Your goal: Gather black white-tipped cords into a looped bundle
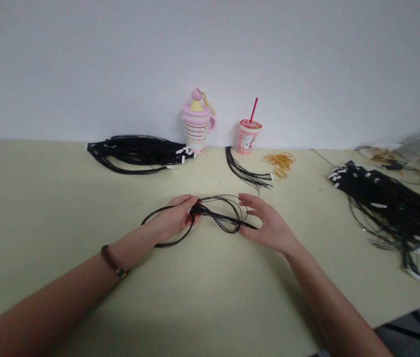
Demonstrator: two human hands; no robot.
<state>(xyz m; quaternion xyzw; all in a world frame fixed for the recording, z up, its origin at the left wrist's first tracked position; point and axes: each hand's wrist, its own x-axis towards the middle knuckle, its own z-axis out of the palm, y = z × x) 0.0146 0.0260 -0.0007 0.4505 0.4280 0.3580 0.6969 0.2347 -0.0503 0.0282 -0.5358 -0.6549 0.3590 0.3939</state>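
Note:
My left hand is closed around the middle of a looped black cable, pinching it between thumb and fingers. One loop hangs out to the left beneath that wrist, and a white connector partly shows at the fingers. To the right, the other loops spread out just above the table. My right hand is around their far end with its fingers and thumb apart. A strand end runs toward its palm near the thumb; whether it touches the skin is unclear.
Against the wall stand a pink striped mug and a pink cup with a straw. Black cable bundles lie at back left and right. A smaller cable bunch lies beside yellow rubber bands on the table.

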